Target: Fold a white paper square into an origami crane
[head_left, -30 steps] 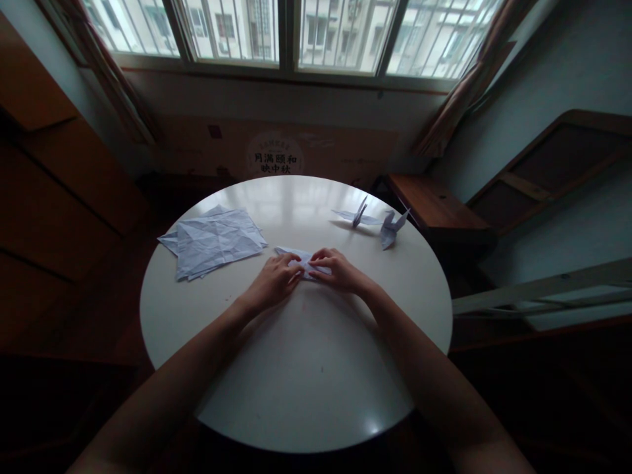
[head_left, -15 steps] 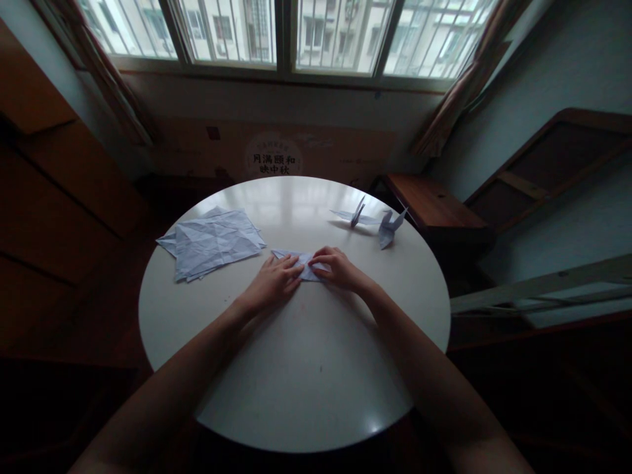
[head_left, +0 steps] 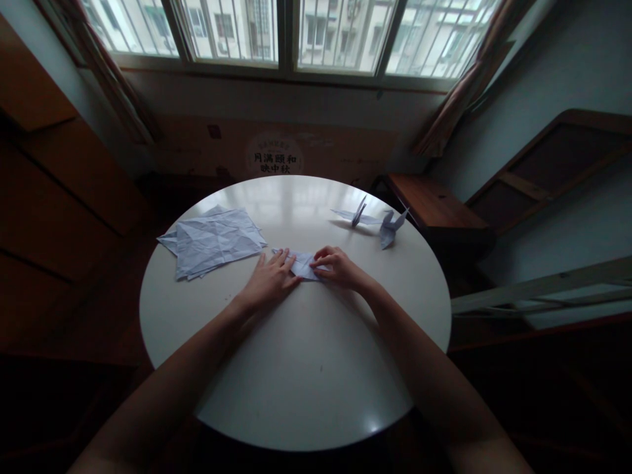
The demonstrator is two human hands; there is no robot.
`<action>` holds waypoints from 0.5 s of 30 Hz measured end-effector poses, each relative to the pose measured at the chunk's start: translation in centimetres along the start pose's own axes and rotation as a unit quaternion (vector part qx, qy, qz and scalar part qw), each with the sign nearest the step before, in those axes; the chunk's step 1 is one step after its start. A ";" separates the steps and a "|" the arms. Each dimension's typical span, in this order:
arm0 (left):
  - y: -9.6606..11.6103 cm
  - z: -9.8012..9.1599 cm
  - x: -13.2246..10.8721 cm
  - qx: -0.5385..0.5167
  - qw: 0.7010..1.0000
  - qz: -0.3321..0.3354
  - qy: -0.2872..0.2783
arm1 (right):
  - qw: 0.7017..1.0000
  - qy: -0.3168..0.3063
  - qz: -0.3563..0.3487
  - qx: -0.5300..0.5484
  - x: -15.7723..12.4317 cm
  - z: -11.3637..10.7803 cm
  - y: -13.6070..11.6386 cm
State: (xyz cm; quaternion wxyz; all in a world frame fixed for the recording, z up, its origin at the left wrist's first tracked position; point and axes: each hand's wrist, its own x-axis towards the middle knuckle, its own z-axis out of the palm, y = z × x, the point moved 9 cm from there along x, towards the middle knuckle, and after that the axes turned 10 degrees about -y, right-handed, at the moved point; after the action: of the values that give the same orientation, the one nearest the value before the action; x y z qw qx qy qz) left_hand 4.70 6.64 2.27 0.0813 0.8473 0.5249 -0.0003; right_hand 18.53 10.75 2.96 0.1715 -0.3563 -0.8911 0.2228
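Observation:
A folded piece of white paper (head_left: 302, 264) lies flat on the round white table (head_left: 316, 368), between my two hands. My left hand (head_left: 270, 276) rests on its left part with the fingers spread and stretched out. At its right part, my right hand (head_left: 338, 267) has its fingers bent together in a pinch on the paper. The fingers and palms hide both ends of the sheet in part. Two folded paper cranes, one crane (head_left: 359, 216) and another crane (head_left: 390, 230), stand beyond my right hand.
A loose stack of creased paper sheets (head_left: 217, 242) lies at the table's left. Past the far right edge stands a brown wooden stool or bench (head_left: 429, 205). A printed cardboard panel (head_left: 326, 145) leans below the barred window (head_left: 336, 36).
My left hand has shifted slightly left and its fingers have spread, uncovering more of the folded paper. My right hand stays nearly in place.

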 end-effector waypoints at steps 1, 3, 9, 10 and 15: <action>-0.1 0.0 0.0 0.003 1.000 -0.005 0.001 | 1.000 0.000 -0.001 0.001 0.0 0.0 0.0; -0.4 0.1 0.1 0.009 1.000 -0.014 0.003 | 1.000 0.000 -0.003 0.002 0.0 0.0 0.0; -0.7 0.3 0.4 0.011 1.000 -0.028 -0.001 | 1.000 0.002 -0.004 -0.008 0.0 -0.1 -0.1; -0.6 0.3 0.4 0.010 1.000 -0.025 -0.001 | 1.000 0.000 -0.002 -0.011 0.0 -0.1 -0.1; 1.0 0.5 0.3 0.005 0.999 0.047 0.000 | 1.000 0.003 0.007 -0.028 0.1 0.0 -0.2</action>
State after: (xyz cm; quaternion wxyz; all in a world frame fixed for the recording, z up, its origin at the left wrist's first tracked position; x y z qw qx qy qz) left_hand 5.81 6.36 1.85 0.0775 0.8716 0.4841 0.0009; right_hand 18.34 10.68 3.14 0.1619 -0.3682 -0.8939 0.1977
